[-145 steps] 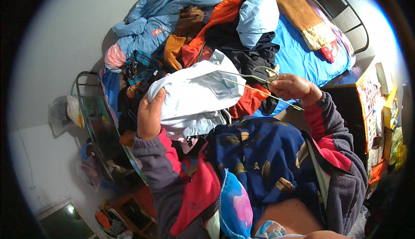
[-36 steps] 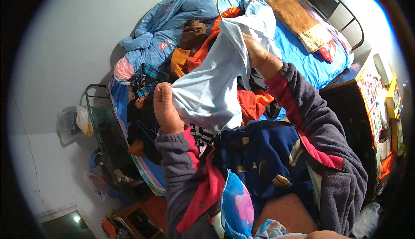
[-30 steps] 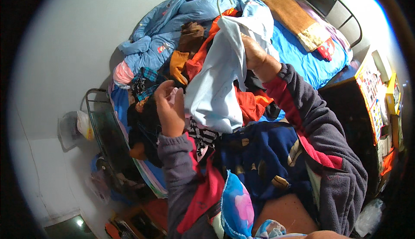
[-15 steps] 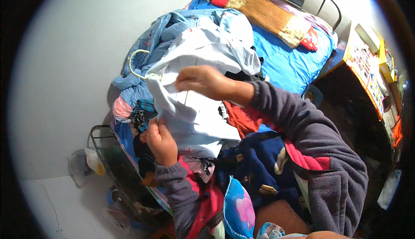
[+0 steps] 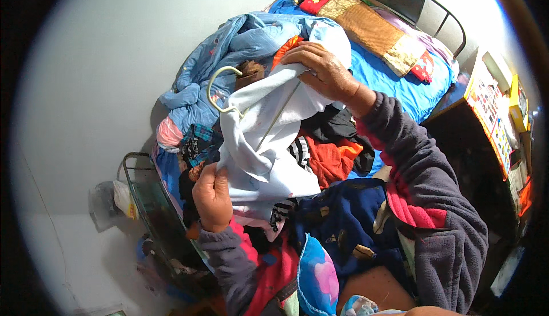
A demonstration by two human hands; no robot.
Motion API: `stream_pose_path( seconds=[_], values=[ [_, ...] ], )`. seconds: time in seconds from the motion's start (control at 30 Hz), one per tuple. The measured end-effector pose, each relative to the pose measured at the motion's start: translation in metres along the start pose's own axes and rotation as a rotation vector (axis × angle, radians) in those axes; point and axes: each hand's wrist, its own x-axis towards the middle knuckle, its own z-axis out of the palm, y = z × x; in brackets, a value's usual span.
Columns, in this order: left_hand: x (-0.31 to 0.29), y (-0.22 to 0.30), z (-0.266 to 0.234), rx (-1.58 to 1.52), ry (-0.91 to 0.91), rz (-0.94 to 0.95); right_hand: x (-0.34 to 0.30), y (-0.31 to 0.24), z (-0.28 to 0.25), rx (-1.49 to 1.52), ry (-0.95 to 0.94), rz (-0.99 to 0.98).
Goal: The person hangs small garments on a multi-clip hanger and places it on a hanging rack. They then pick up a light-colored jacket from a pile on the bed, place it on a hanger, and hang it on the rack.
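Your left hand (image 5: pixel 213 197) pinches the pale garment (image 5: pixel 246 184) at 7 o'clock; your right hand (image 5: pixel 327 73) grips it at 1 o'clock, apparently spreading cloth around the hanger (image 5: pixel 210 87), hook at 10 o'clock, over the clothes pile (image 5: pixel 329 164). Quilt (image 5: pixel 243 36): 12 o'clock.

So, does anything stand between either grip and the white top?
Nothing visible: the left grip and right grip both hold the white top directly. The hanger extends toward the right grip; contact there is unclear.

A white garment (image 5: pixel 271 170) partly hides the hanger (image 5: pixel 210 89).
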Motion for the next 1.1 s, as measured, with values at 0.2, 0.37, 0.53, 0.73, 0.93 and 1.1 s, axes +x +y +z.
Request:
stream_pose_path(
  seconds=[0.2, 0.37, 0.53, 0.73, 0.93, 1.1],
  values=[
    [-0.009, -0.01, -0.015, 0.0, 0.088, -0.005, -0.002, 0.004, -0.003, -0.109, -0.038, -0.03],
    [-0.008, -0.008, -0.037, -0.116, 0.269, -0.097, -0.01, 0.01, -0.01, -0.088, 0.261, 0.159],
    [-0.001, 0.005, -0.071, -0.054, 0.395, -0.086, -0.022, 0.014, 0.005, 0.199, 0.263, 0.421],
    [0.014, 0.028, -0.091, 0.051, 0.377, 0.065, -0.014, 0.006, 0.025, 0.388, 0.449, 0.288],
    [0.015, 0.043, -0.091, -0.373, 0.482, 0.062, 0.01, 0.023, -0.021, 0.12, 0.707, 0.292],
    [0.011, 0.03, -0.096, -0.356, 0.332, 0.195, 0.01, 0.038, -0.089, -0.264, 0.708, 0.301]
  ],
)
